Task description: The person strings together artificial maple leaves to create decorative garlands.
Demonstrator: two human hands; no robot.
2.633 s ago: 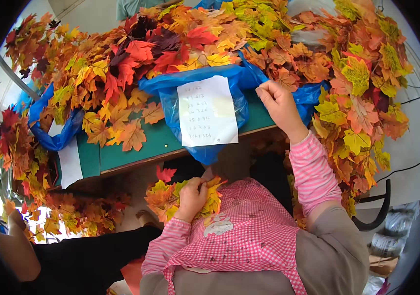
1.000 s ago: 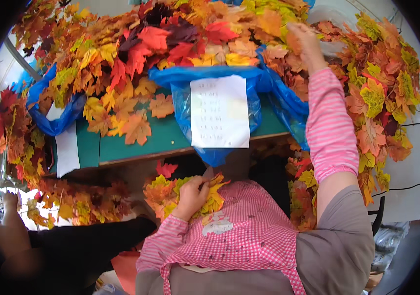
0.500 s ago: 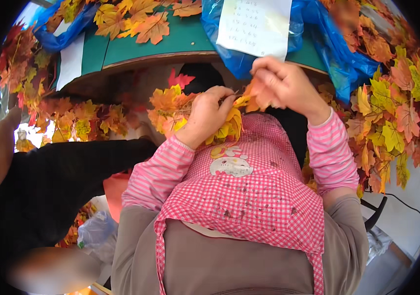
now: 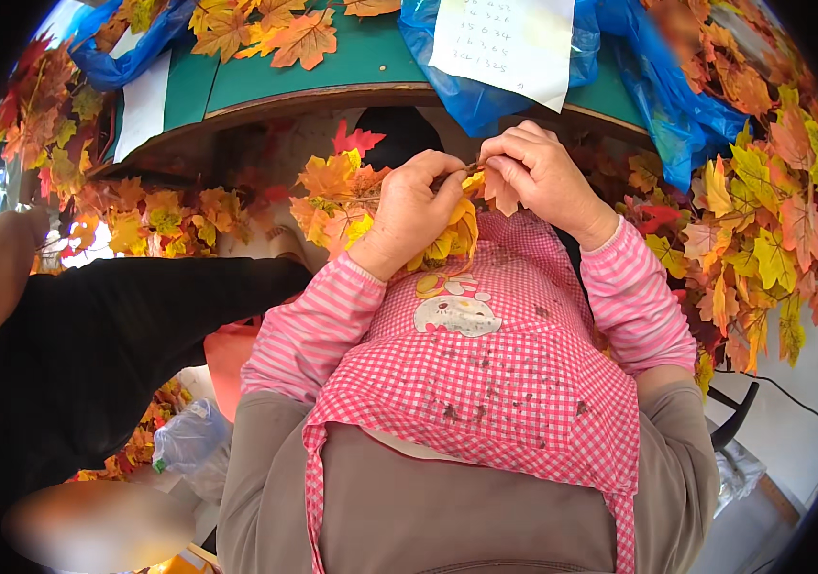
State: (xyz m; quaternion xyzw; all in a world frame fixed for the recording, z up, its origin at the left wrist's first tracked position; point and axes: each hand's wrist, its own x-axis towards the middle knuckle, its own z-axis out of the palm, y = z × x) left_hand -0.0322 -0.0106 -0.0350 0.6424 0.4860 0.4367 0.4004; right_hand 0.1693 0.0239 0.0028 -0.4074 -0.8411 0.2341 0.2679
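Observation:
Above my lap, in front of the table edge, my left hand (image 4: 407, 212) is closed in a pinch on a spray of artificial maple leaves (image 4: 331, 182) in orange and yellow. Yellow leaves (image 4: 455, 237) hang below its fingers, and a red leaf (image 4: 356, 140) sticks up behind. Close beside it, my right hand (image 4: 554, 184) pinches a pale orange artificial maple leaf (image 4: 501, 194) at the thin stem between both hands. Fingers hide most of that stem and the exact joint.
A green table (image 4: 332, 84) lies ahead, bearing loose maple leaves (image 4: 302, 40), a blue plastic bag (image 4: 471, 110) and a handwritten paper sheet (image 4: 505, 48). Thick leaf bunches (image 4: 777, 230) hang at the right. Another person's black-trousered leg (image 4: 132, 316) reaches in from the left, near a clear bag (image 4: 192, 438).
My right hand has come down and closer to my left, bringing the pale orange leaf to the stem. My left hand keeps its hold. The view has shifted slightly.

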